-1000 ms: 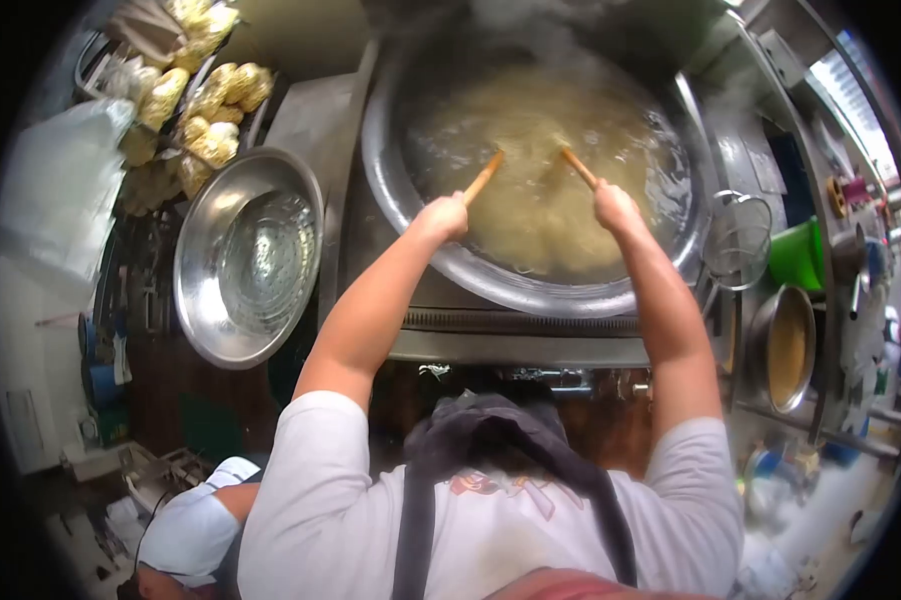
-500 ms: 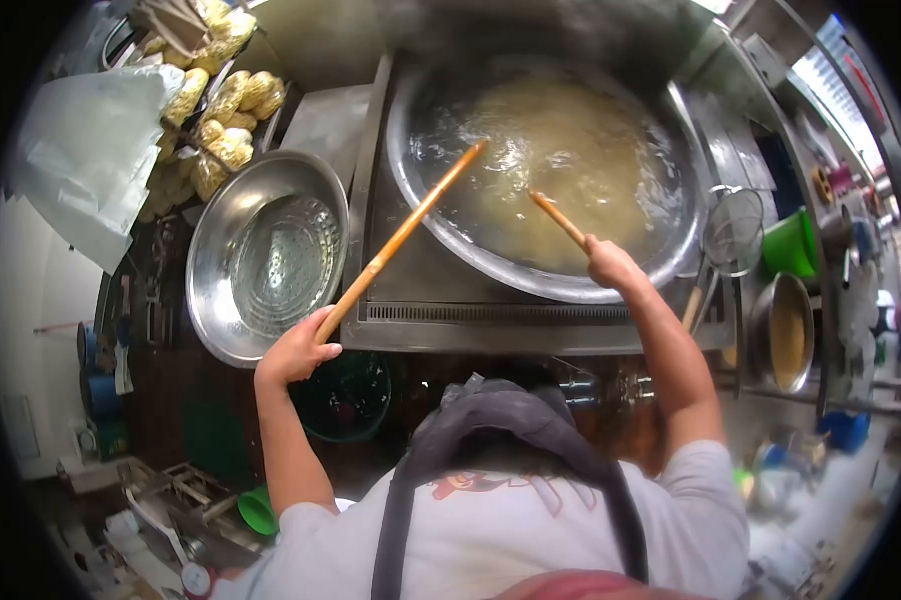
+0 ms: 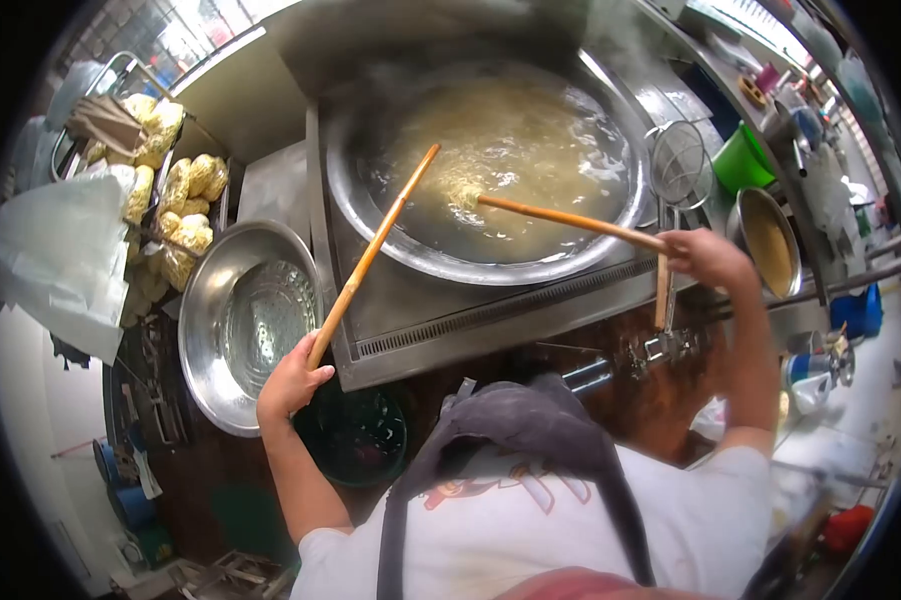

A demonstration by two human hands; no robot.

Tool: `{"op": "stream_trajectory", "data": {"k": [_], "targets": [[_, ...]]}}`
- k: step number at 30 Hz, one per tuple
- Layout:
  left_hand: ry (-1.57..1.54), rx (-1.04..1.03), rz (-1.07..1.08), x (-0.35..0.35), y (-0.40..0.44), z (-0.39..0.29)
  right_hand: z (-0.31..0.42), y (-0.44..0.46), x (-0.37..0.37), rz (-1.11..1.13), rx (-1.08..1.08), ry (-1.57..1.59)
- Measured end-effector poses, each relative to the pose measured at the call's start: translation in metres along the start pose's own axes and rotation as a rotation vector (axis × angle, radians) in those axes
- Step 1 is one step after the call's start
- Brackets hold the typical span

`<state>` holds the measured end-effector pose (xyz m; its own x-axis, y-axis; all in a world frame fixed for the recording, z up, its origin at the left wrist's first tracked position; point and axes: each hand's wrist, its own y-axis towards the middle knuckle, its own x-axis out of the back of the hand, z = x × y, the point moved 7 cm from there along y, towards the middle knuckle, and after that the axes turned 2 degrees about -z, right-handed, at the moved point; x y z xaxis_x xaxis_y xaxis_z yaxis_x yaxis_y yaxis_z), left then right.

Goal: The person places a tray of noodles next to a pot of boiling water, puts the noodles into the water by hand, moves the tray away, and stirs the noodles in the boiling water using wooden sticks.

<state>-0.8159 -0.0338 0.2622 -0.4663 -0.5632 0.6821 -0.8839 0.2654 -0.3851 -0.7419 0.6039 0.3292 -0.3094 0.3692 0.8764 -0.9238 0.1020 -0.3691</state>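
A large metal wok (image 3: 342,205) holds cloudy, bubbling liquid with pale noodle-like strands near its middle. My left hand (image 3: 292,380) is closed round the lower end of a long wooden stick (image 3: 375,240), whose tip is over the wok's left part. Out to the right, my right hand (image 3: 710,258) grips a second wooden stick (image 3: 570,219); its far tip reaches the strands at the liquid's surface. Beside my left hand stands a wide steel basin (image 3: 202,330) with clear liquid in it.
Bagged yellow noodles (image 3: 192,200) fill crates at the upper left. A wire strainer (image 3: 678,165), a green container (image 3: 742,160) and a steel bowl (image 3: 770,245) are at the right. A dark green tub (image 3: 355,435) stands below the stove edge (image 3: 470,330).
Both hands were over the wok with sticks; my left hand has swung back to the lower left. My right hand has since drawn out right, showing more of its stick. The view has turned.
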Motion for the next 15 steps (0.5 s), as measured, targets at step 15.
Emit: {"op": "stream_trajectory", "data": {"k": [15], "targets": [[0.477,-0.122,0.199,-0.173,0.223,-0.123,-0.1,0.057,-0.003,-0.21,-0.325,-0.462]]}}
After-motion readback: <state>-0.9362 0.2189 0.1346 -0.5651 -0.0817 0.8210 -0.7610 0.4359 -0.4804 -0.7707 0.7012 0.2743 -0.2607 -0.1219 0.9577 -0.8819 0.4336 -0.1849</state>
